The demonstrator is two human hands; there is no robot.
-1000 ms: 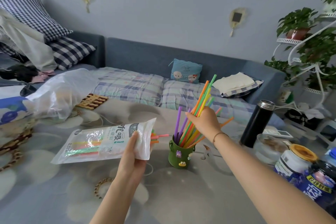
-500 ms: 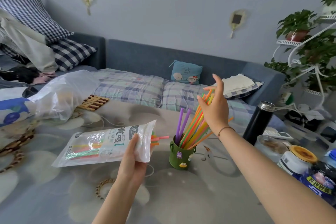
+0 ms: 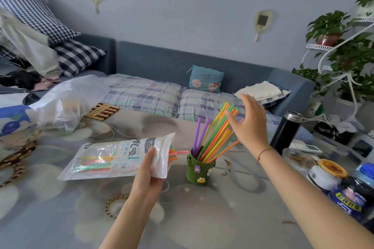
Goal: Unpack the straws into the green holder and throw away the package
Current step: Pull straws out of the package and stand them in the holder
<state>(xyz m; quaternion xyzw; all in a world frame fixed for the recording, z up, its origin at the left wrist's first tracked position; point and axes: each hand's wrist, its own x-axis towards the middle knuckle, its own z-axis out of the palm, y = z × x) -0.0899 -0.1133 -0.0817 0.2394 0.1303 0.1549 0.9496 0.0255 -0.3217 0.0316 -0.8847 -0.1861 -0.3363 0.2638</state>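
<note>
A small green holder (image 3: 199, 170) with cartoon stickers stands on the table, near its middle. A bunch of coloured straws (image 3: 214, 135) leans out of it to the right. My right hand (image 3: 250, 122) hovers just right of the straw tops, palm open, fingers spread, holding nothing. My left hand (image 3: 148, 170) grips the open end of a clear plastic straw package (image 3: 113, 157), held level to the left of the holder. A few straws lie inside the package and some pink and orange ends (image 3: 177, 153) poke out toward the holder.
A black thermos (image 3: 286, 132) stands right of the holder; jars and bottles (image 3: 336, 180) crowd the near right. A crumpled plastic bag (image 3: 66, 103) and a wooden trivet (image 3: 102, 111) lie at the far left. A sofa runs behind the table, a plant stand at right.
My right hand has let go of the straws in the holder, opened and drawn up and to the right. The straws now lean freely. The left hand keeps the package still.
</note>
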